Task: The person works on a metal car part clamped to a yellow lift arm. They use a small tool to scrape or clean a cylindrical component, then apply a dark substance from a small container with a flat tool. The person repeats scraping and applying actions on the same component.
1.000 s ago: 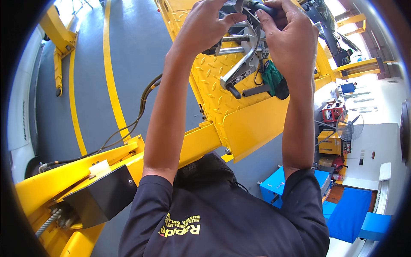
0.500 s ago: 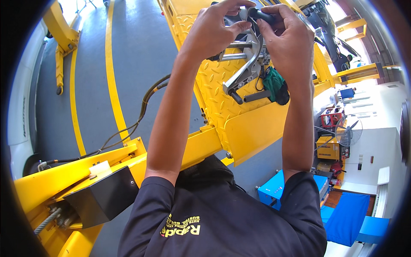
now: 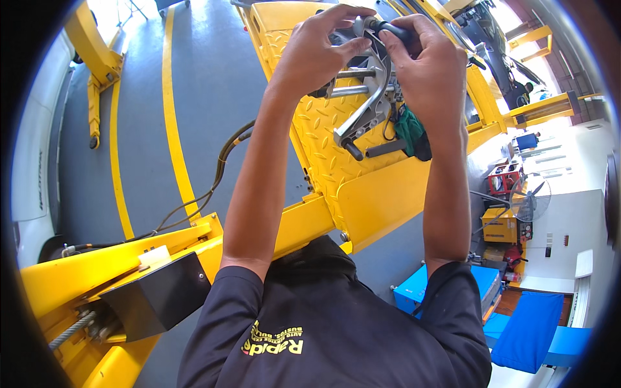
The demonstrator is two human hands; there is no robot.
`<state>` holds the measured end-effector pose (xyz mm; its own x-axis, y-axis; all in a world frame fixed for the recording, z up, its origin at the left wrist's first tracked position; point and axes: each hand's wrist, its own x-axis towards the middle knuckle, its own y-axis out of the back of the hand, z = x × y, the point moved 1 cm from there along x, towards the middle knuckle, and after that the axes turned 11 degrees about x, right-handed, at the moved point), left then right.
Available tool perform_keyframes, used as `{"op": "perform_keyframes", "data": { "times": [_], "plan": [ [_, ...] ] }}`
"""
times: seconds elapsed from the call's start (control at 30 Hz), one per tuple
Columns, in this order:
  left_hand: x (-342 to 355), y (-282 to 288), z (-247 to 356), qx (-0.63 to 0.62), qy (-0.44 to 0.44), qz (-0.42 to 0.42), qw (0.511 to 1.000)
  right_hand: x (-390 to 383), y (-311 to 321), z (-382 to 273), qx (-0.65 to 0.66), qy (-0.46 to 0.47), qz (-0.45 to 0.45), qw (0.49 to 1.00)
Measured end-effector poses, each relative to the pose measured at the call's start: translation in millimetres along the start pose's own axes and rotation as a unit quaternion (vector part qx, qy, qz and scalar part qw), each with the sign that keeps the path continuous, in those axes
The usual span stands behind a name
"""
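Observation:
High in the view, my left hand (image 3: 315, 53) is closed, its thumb and fingers pinching the upper end of a silver metal clamp frame (image 3: 367, 107) with rods and curved arms. My right hand (image 3: 432, 68) wraps round a black cylindrical grip (image 3: 399, 33) at the same end, and its thumb points toward the left hand. The frame's lower arm ends in a black peg (image 3: 353, 151). Beside it hangs a green cloth-like thing (image 3: 406, 128), partly hidden by my right wrist. My fingers hide part of the joint between grip and frame.
A yellow diamond-tread ramp (image 3: 323, 139) lies beneath the clamp frame. Yellow lift beams (image 3: 123, 249) with a black box (image 3: 158, 297) stand at lower left. A dark hose (image 3: 223, 152) curves over the grey floor. A blue cabinet (image 3: 414, 288) and a fan (image 3: 530, 199) are at right.
The whole scene has shifted slightly in view. Both hands stay on the clamp frame and grip, with the right hand's fingers a little lower and further left.

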<state>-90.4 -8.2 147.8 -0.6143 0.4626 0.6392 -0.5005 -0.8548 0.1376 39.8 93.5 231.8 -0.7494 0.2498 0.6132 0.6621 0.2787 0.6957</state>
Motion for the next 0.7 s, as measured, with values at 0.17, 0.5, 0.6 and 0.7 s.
{"op": "perform_keyframes", "data": {
  "times": [0.17, 0.5, 0.6, 0.7],
  "plan": [
    [-1, 6, 3, 0.030, 0.040, -0.029, 0.998, 2, -10, 9, 0.006, 0.050, 0.005, 0.999],
    [-7, -4, -13, 0.060, 0.020, 0.024, 0.998, -1, 0, -7, 0.001, -0.023, 0.015, 1.000],
    [-7, -4, -13, 0.048, 0.016, 0.023, 0.998, -2, 2, -6, 0.018, -0.016, 0.026, 0.999],
    [-5, -4, -18, 0.043, -0.004, 0.033, 0.998, 0, -4, -5, 0.012, -0.015, 0.014, 1.000]
  ]
}}
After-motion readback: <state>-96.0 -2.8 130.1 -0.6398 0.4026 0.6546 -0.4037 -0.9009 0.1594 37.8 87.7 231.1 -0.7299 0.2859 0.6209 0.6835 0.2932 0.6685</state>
